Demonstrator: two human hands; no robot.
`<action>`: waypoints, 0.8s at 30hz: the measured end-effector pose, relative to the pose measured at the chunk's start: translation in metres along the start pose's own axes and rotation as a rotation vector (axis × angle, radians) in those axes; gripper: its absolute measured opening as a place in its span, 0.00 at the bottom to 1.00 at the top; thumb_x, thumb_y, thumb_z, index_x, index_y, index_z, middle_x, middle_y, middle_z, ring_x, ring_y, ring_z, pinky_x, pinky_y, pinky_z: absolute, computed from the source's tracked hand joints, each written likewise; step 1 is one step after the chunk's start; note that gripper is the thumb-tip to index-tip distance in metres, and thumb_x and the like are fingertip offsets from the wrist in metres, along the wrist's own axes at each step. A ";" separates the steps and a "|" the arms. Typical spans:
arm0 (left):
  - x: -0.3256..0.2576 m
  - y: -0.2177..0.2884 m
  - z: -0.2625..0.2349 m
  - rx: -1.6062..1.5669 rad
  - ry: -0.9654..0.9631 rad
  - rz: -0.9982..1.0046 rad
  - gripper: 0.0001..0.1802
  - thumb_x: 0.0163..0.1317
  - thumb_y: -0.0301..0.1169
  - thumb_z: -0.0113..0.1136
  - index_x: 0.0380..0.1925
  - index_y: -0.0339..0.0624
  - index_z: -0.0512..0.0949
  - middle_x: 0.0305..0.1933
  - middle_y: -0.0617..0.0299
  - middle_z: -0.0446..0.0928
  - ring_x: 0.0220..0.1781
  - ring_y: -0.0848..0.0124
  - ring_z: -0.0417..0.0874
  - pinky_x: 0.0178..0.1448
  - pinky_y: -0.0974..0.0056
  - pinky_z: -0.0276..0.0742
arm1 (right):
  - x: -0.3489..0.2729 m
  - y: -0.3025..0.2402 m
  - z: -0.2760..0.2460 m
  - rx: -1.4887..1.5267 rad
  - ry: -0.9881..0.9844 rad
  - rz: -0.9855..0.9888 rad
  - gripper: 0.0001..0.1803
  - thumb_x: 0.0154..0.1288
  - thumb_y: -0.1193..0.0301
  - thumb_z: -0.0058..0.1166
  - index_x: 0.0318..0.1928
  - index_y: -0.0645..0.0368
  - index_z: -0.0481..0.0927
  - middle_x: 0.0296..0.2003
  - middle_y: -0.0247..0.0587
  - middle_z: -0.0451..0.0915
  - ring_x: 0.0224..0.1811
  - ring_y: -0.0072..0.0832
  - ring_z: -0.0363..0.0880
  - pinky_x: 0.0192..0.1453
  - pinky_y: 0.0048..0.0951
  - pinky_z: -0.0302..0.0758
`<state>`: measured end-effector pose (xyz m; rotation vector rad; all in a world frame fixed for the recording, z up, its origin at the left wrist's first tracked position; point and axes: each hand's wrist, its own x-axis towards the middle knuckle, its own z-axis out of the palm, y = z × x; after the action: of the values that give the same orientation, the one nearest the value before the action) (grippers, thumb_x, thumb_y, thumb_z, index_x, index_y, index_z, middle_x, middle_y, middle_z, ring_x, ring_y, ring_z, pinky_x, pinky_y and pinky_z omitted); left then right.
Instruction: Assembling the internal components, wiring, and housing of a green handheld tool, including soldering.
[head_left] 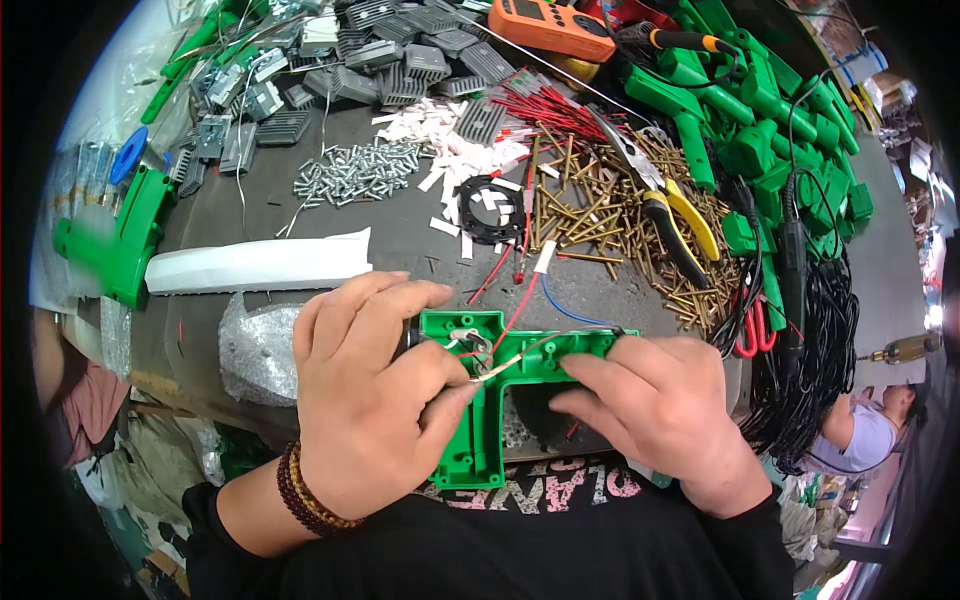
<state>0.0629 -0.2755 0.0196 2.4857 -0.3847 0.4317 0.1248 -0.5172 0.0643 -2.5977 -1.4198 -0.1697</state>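
Observation:
An open green plastic power-tool housing half [487,425] lies in front of me, its handle pointing right. My left hand [375,375] bends over its left part, thumb and index finger pinching a whitish wire [515,358] above the cavity. At the handle's right end, my right hand [665,400] is curled round the housing, thumb and index finger along its near edge. The wire's dark end reaches the right fingers; whether they also grip it is hidden. Red wire [519,310] and blue wire [565,310] rise from the housing. A dark round part shows behind my left fingers.
Brass-coloured screws [590,205], silver screws [355,175] and yellow-black pliers [680,225] lie beyond my hands. Green housings [780,120] pile at far right above black cables [815,350]. Left are a white strip [260,262] and bubble wrap [255,350]. Another person [860,435] sits at right.

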 end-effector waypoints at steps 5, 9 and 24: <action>0.001 -0.002 -0.002 0.011 -0.004 0.012 0.09 0.45 0.32 0.70 0.25 0.44 0.79 0.56 0.52 0.76 0.62 0.47 0.72 0.64 0.46 0.61 | 0.024 0.003 -0.006 -0.156 -0.215 -0.067 0.15 0.51 0.62 0.70 0.35 0.53 0.80 0.24 0.31 0.75 0.23 0.29 0.77 0.25 0.33 0.70; 0.000 0.000 -0.003 0.018 -0.010 -0.001 0.10 0.45 0.30 0.70 0.27 0.44 0.78 0.58 0.52 0.75 0.63 0.47 0.70 0.65 0.46 0.61 | 0.041 0.021 -0.014 0.129 -0.339 -0.065 0.12 0.57 0.62 0.64 0.29 0.55 0.77 0.26 0.37 0.78 0.27 0.39 0.82 0.27 0.37 0.75; 0.016 -0.023 -0.047 -0.048 -0.290 0.221 0.24 0.40 0.33 0.75 0.40 0.44 0.78 0.56 0.52 0.74 0.54 0.51 0.76 0.58 0.50 0.69 | 0.042 -0.045 0.045 0.062 0.126 -0.155 0.08 0.49 0.69 0.57 0.32 0.56 0.81 0.31 0.33 0.75 0.32 0.26 0.78 0.29 0.28 0.74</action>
<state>0.0757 -0.2331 0.0509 2.4721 -0.7817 0.1432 0.1106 -0.4494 0.0326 -2.3822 -1.5540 -0.2996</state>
